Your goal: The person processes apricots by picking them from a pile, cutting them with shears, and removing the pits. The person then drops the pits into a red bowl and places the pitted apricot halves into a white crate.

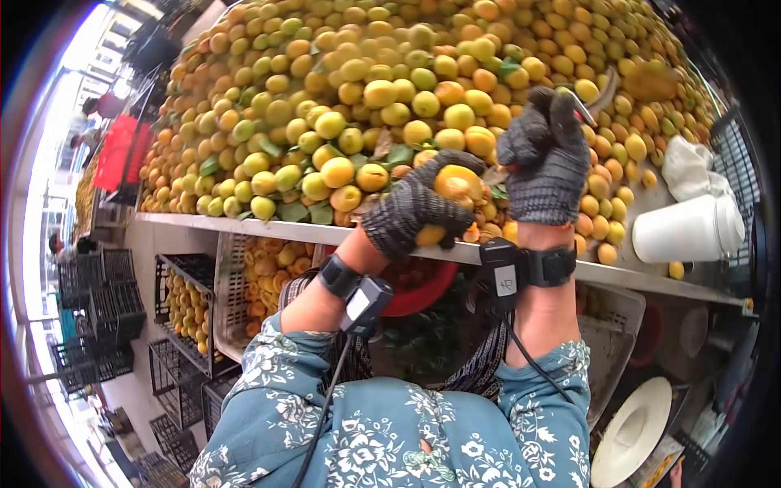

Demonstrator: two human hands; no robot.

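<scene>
Over the front edge of the sorting table (325,232), my left hand (407,207) in a dark grey knitted glove is closed around a ripe yellow-orange apricot (459,185). Another bit of orange fruit (430,236) shows between its lower fingers. My right hand (547,154), gloved alike, is raised just to the right and curled into a fist around a small knife. Only a short stretch of its metal blade (580,107) sticks out past the fingers; the rest is hidden. A large heap of apricots (378,93) with green leaves lies right behind both hands.
At the right of the table stand a white container (687,230) and a white bag (693,169). Below the edge are a red basin (415,289) and a crate of apricot halves (232,293). Black crates (175,390) stand on the left floor; a pale hat (633,435) lies lower right.
</scene>
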